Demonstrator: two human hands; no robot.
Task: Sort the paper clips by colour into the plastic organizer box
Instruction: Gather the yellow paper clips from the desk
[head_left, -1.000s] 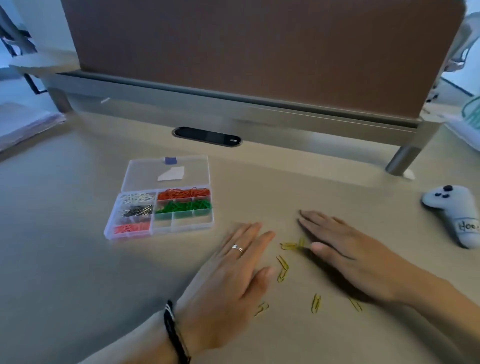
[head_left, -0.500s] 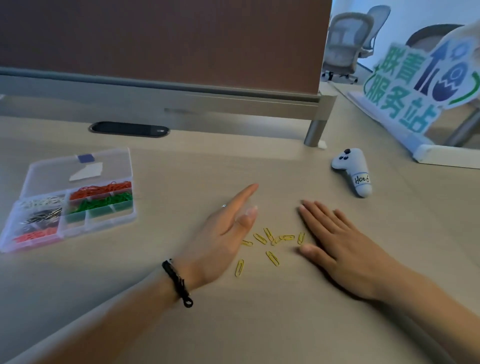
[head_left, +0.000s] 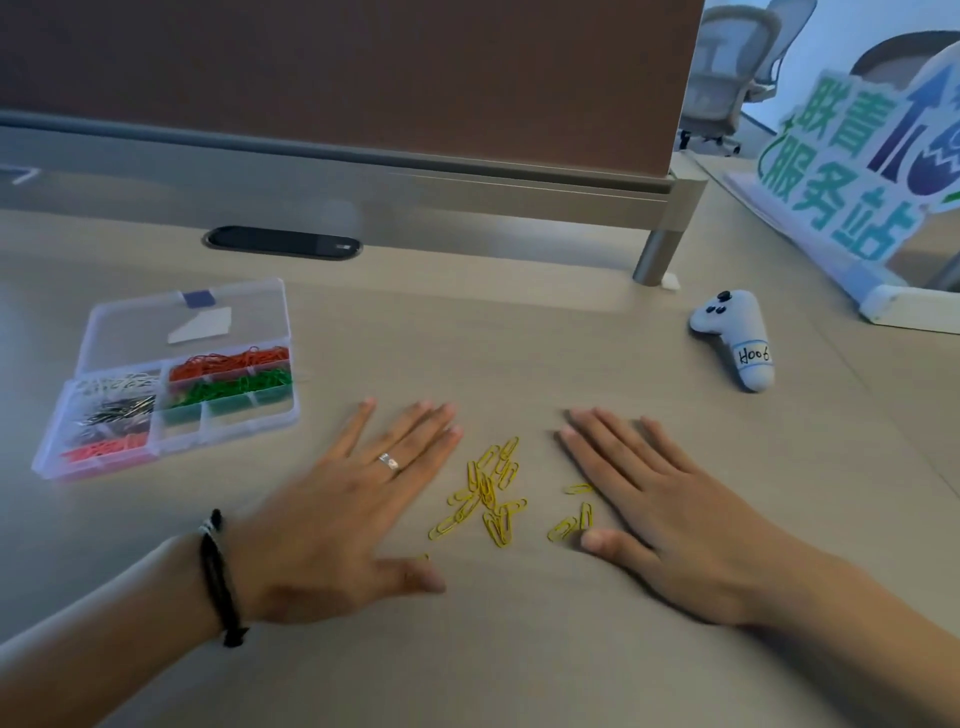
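Item one, yellow paper clips (head_left: 488, 496): a loose heap is seen on the beige surface (head_left: 519, 353), between the two hands, with a few stray clips (head_left: 571, 514) lying apart on the right, just beside the right thumb. Item two, plastic organizer box (head_left: 166, 384): clear, lid (head_left: 182, 322) folded back flat on the far side, set well to the left of the heap; orange clips (head_left: 228, 359) and green clips (head_left: 234, 385) are held in the middle compartments, white clips (head_left: 117, 383) and dark metallic clips (head_left: 117, 410) in the left ones, pinkish-red clips (head_left: 106, 447) in the near-left one; the near compartments on the right appear unfilled. Item three, left hand (head_left: 353, 514): laid palm-down on the surface just left of the heap, fingers (head_left: 410, 436) spread flat and pinching nothing; a ring (head_left: 388, 461) is worn, and a black band (head_left: 218, 577) at the wrist. Item four, right hand (head_left: 675, 514): laid palm-down just right of the stray clips, fingers (head_left: 602, 441) extended and slightly spread, nothing held. Item five, white controller (head_left: 737, 338) with a handwritten label, placed far right. Item six, dark oval cable port (head_left: 283, 243) set in the surface beyond the box. Item seven, brown partition panel (head_left: 363, 73) on a metal rail along the back. Item eight, lettered sign (head_left: 857, 156) at far right.
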